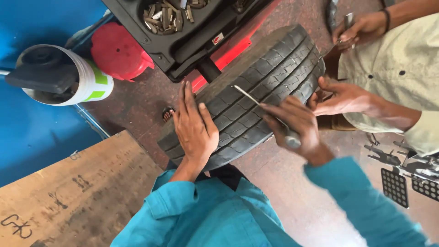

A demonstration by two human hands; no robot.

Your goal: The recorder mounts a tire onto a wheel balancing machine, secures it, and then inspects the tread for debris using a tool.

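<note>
At the lower left of the frame lies a flat, rough brown wooden board (77, 192) with dark marks on it; above it, against a smooth blue wall (27, 132), a white cylindrical plastic bucket with green patches (89, 80) lies tilted, a black tool sticking out of its mouth; just right of it sits a rounded red plastic container (118, 51). At top centre a black moulded tray on a red machine (183, 43) holds a heap of small dull metal pieces (163, 17) in a round recess. In the middle of the frame the worn black rubber tyre with grooved, ribbed tread (256, 91) stands on the speckled reddish concrete floor (137, 103), slanting from lower left to upper right; the left hand (195, 128) rests flat on its tread, fingers spread and gripping nothing; the right hand (295, 126), blurred, has its fingers wrapped round a thin metal screwdriver-like tool (260, 105) whose tip lies against the tread. At the right another person in a pale shirt presses one hand (343, 97) to the tyre's edge; lower right shows black perforated metal pedals (394, 186).
</note>
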